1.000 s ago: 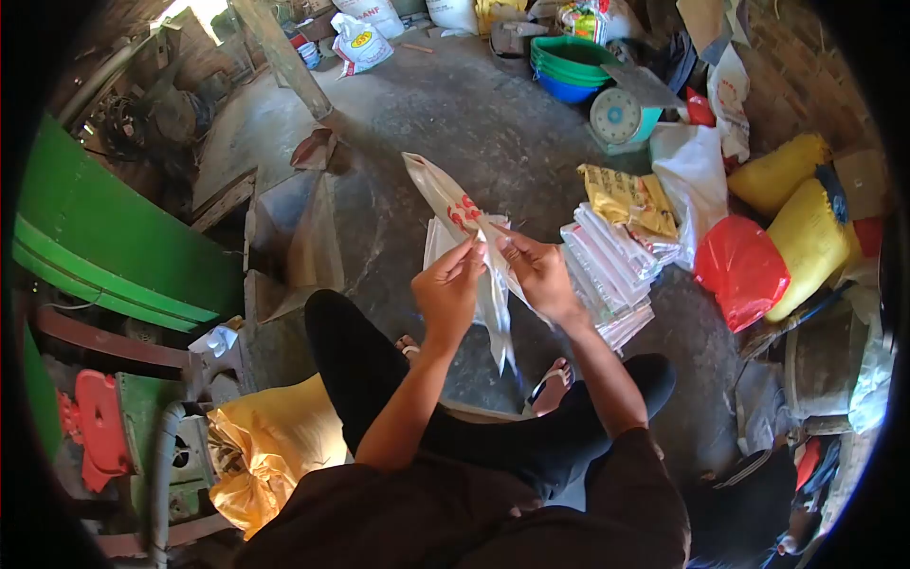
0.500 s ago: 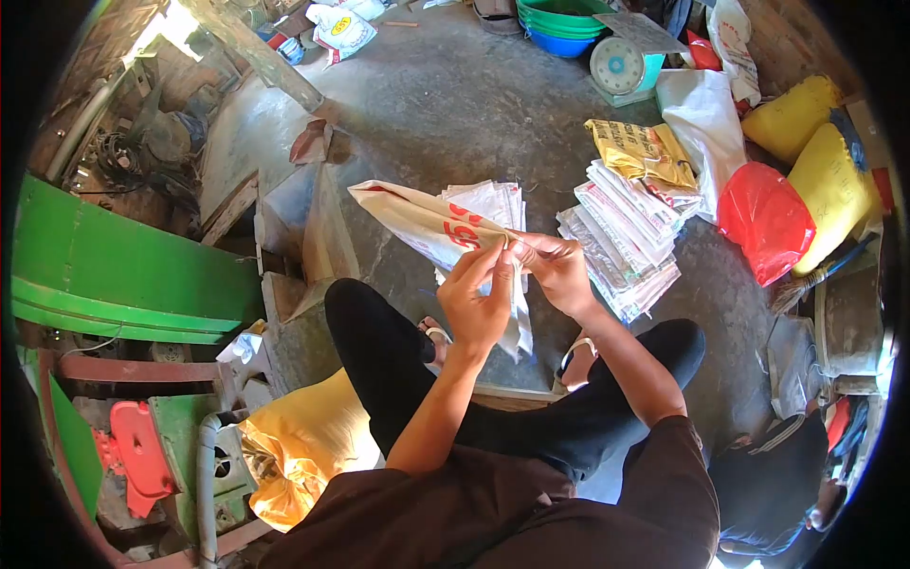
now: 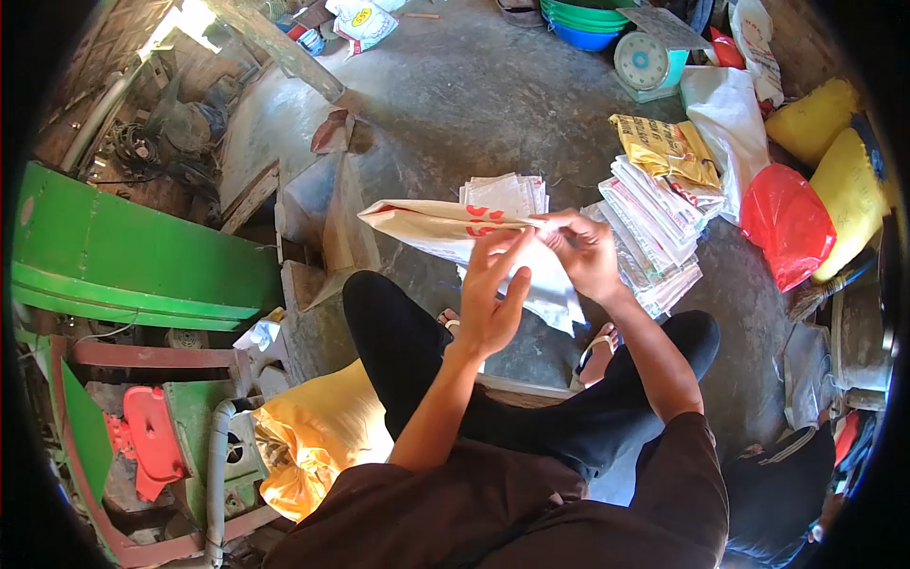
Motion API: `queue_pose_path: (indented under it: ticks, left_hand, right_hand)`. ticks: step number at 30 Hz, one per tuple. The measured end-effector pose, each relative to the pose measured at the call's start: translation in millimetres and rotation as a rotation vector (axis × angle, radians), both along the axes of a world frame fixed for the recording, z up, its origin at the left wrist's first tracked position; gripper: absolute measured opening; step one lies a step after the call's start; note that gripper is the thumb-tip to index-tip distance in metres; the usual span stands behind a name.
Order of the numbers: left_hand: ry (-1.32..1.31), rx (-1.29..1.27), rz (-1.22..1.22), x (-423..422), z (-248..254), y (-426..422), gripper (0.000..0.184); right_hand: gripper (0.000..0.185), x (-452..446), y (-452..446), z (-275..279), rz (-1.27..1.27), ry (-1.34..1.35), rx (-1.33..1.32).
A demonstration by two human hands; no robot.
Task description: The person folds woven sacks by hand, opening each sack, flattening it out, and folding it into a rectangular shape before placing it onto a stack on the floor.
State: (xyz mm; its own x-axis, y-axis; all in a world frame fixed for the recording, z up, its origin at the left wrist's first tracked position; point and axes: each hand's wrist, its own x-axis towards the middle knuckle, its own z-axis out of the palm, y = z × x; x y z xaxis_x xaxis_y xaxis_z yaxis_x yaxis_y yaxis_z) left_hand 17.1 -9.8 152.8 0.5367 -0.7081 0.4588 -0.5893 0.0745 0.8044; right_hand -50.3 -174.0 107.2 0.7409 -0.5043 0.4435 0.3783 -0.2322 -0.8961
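Observation:
A pale woven sack [image 3: 427, 216] with red lettering is held up, folded lengthwise, in front of my knees. Its folded end points left and its loose part hangs below my right hand. My right hand [image 3: 585, 254] pinches the sack's edge at the right end between thumb and fingers. My left hand [image 3: 490, 303] is up against the sack's lower side, its fingertips touching near the red print and its thumb standing apart. Behind the held sack, a stack of flat white sacks [image 3: 505, 192] lies on the floor.
To the right lies a larger pile of folded sacks [image 3: 654, 213], topped by a yellow printed sack [image 3: 666, 150]. Beyond are a dial scale [image 3: 645, 63], green basins [image 3: 583, 13] and a red bag [image 3: 787, 226]. Green machinery [image 3: 142, 251] and an orange sack [image 3: 327, 427] are at left.
My left thumb has come away from the sack's edge, and the hand has opened a little. My right hand has shifted right, still pinching the sack. The whole view has swung slightly.

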Motion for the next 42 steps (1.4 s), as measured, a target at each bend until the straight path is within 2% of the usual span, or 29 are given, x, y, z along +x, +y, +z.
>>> queue_pose_path:
  ticks: [1,3,6,7,10,12,15,16,18,20,24,27,28,29,31,34,36,38,39,40,42]
  left_hand:
    - [-0.157,0.03,0.115,6,2,7,0.043]
    - [-0.469,0.08,0.336,24,7,22,0.047]
    - [-0.494,0.241,0.283,61,-1,49,0.057]
    - [-0.521,0.286,0.266,70,-2,53,0.06]
    - [-0.607,0.459,0.186,87,-3,56,0.067]
    - [-0.631,0.528,0.124,95,-1,50,0.069]
    - [-0.624,0.552,-0.028,115,-18,38,0.069]
    - [-0.631,0.526,-0.031,118,-25,36,0.069]
    - [-0.642,0.475,-0.037,120,-34,30,0.069]
    - [-0.571,0.436,-0.052,120,-40,20,0.07]
    - [-0.39,0.387,-0.073,118,-51,11,0.072]
    - [-0.397,0.462,-0.06,118,-56,9,0.062]
    - [-0.44,0.467,-0.064,119,-57,11,0.055]
    - [-0.483,0.474,-0.07,119,-57,13,0.049]
    - [-0.555,0.478,-0.092,117,-55,21,0.037]
    - [-0.628,0.42,-0.167,99,-37,34,0.023]
    - [-0.52,0.4,-0.177,81,-25,42,0.022]
    - [-0.49,0.345,-0.159,66,-12,48,0.019]
    - [-0.493,0.391,-0.188,62,-4,51,0.018]
    - [-0.494,0.436,-0.217,57,2,56,0.018]
    - [-0.457,0.513,-0.28,44,12,63,0.015]
  right_hand:
    - [0.018,-3,-3,3,-0.107,0.026,-0.135]
    - [0.012,-5,-5,10,-0.175,0.005,0.057]
    - [0.015,-10,-25,14,-0.187,-0.055,0.112]
    - [0.015,-8,-30,13,-0.19,-0.134,0.067]
    - [0.016,-13,-43,18,-0.191,-0.083,-0.079]
    - [0.016,-13,-49,20,-0.208,-0.093,-0.197]
    - [0.015,-21,-53,28,-0.169,0.032,-0.235]
    - [0.014,-18,-52,31,-0.197,-0.063,-0.286]
    - [0.014,-24,-56,32,-0.202,-0.011,-0.304]
    - [0.015,-28,-59,32,-0.197,0.033,-0.297]
    - [0.013,-23,-63,25,-0.22,-0.073,-0.277]
    - [0.012,-26,-69,26,-0.243,-0.055,-0.305]
    - [0.01,-28,-70,28,-0.278,-0.031,-0.267]
    - [0.012,-32,-74,33,-0.367,0.047,-0.346]
    - [0.016,-29,-89,22,-0.454,0.007,-0.301]
    - [0.022,-31,-112,14,-0.471,0.099,-0.177]
    - [0.022,-32,-127,0,-0.436,0.181,-0.082]
    - [0.021,-29,-131,-8,-0.378,0.135,0.034]
    - [0.02,-26,-131,-10,-0.346,0.108,0.092]
    - [0.019,-22,-130,-13,-0.407,0.066,0.011]
    - [0.018,-18,-129,-17,-0.315,0.054,0.112]
